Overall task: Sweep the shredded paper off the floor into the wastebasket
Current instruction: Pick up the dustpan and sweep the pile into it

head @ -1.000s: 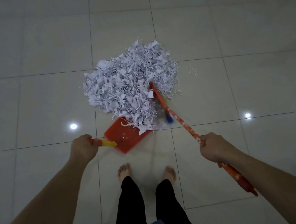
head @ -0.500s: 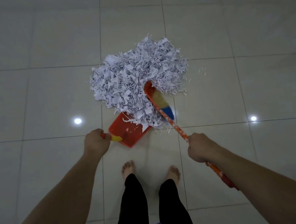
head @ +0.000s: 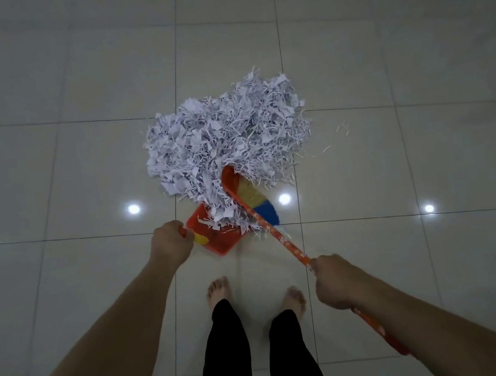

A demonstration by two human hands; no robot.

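Down on the pale tiled floor (head: 48, 170) in front of us sits the big job: a fat heap of shredded paper (head: 227, 137), basically all still on the tiles, with a few stray strips (head: 341, 131) flung off to its right. Only the near edge of the heap spills onto the red dustpan (head: 218, 239), so we'd say we're barely into this, maybe one scoop's worth loaded and the rest left to go. No wastebasket shows anywhere in view, so nothing looks dumped yet as far as we can tell. Our broom (head: 252, 198) with the orange patterned stick is dug into the near right side of the pile, its yellow and blue bristles just beside the pan. Our right hand (head: 336, 282) is wrapped tight around the broomstick partway up, with the tail end of the stick poking out behind our forearm. Our left hand (head: 170, 242) is curled in a fist around the dustpan's yellow handle (head: 199, 238), holding the pan flat on the floor. Our bare feet (head: 219, 291) are planted just behind the pan. Plenty of sweeping left, folks.
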